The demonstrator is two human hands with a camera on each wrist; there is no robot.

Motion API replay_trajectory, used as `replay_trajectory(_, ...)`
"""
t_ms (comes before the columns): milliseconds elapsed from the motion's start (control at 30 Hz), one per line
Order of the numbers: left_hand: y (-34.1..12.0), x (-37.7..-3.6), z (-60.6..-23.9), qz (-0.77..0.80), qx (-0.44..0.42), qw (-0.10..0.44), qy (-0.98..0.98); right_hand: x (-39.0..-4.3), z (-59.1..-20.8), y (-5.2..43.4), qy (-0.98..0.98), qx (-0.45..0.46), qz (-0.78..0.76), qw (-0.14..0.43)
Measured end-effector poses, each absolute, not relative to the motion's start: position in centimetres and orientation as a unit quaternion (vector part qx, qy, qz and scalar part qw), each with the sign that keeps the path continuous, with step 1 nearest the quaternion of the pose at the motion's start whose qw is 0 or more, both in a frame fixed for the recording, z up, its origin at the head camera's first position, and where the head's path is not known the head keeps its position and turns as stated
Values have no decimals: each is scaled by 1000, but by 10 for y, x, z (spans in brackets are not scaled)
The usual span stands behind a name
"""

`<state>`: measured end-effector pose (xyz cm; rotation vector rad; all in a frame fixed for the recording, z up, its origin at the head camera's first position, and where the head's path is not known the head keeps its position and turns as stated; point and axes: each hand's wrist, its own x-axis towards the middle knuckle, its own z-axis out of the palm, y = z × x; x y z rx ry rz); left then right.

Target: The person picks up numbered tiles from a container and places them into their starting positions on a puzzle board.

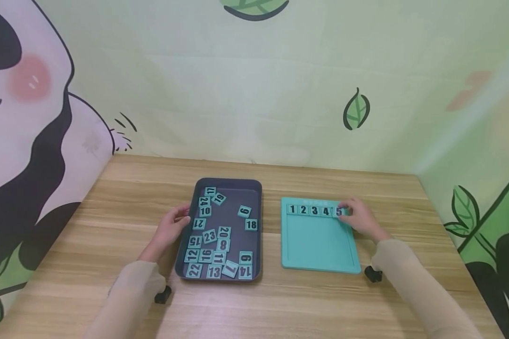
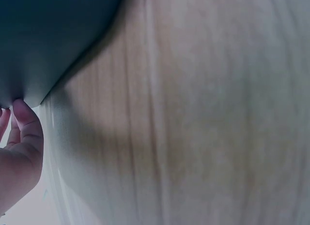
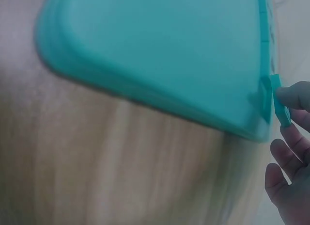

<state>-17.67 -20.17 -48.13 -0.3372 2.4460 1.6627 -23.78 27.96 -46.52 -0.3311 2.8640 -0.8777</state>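
A dark tray point(image 1: 254, 186) in the middle of the wooden table holds several loose teal number tiles point(image 1: 209, 236). My left hand point(image 1: 173, 227) rests against its left rim, fingertips touching the tray's wall point(image 2: 29, 55). To the right lies a teal board point(image 1: 318, 245) with tiles 1 to 4 point(image 1: 308, 210) lined up in its top row. My right hand point(image 1: 358, 217) pinches tile 5 point(image 1: 339, 212) at the right end of that row; in the right wrist view the tile point(image 3: 281, 106) stands tilted at the board's corner point(image 3: 264, 96).
Patterned walls close in the table point(image 1: 110, 226) at the back, left and right. Small black objects lie near each forearm, one point(image 1: 163, 295) on the left and another point(image 1: 372, 274) on the right. Bare wood lies in front of the tray and board.
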Motion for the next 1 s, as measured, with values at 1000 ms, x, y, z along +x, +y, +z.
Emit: replay_trajectory(1000,-203,-177,-481,564,-113,83,814,-246,-459,270,951,-97,-284,71)
